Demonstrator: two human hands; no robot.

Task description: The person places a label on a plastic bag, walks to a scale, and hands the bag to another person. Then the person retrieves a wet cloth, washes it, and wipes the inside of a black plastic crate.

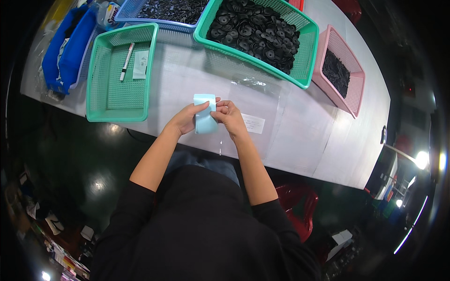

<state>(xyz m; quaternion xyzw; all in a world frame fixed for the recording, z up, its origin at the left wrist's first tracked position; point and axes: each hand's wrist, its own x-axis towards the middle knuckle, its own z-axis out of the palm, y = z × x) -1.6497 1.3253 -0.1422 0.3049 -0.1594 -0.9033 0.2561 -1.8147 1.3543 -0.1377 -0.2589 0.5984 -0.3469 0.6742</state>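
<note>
Pale blue strip (204, 116) pinched between left hand (186, 119) and right hand (230, 117), above the near edge of the table (300, 136). Strip upright, top end clear above the thumbs. White label (253, 123) flat just right of the right hand. Green basket (119, 98) with marker (127, 61) toward the left edge; basket of black discs (255, 33) at the far edge.

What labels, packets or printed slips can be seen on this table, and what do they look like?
Pale blue label strip: held upright between both hands at the table's near edge.
White slip: flat on the table, right of the hands, rectangular.
Pale green slip: in the left green basket, beside a white pen.
</note>
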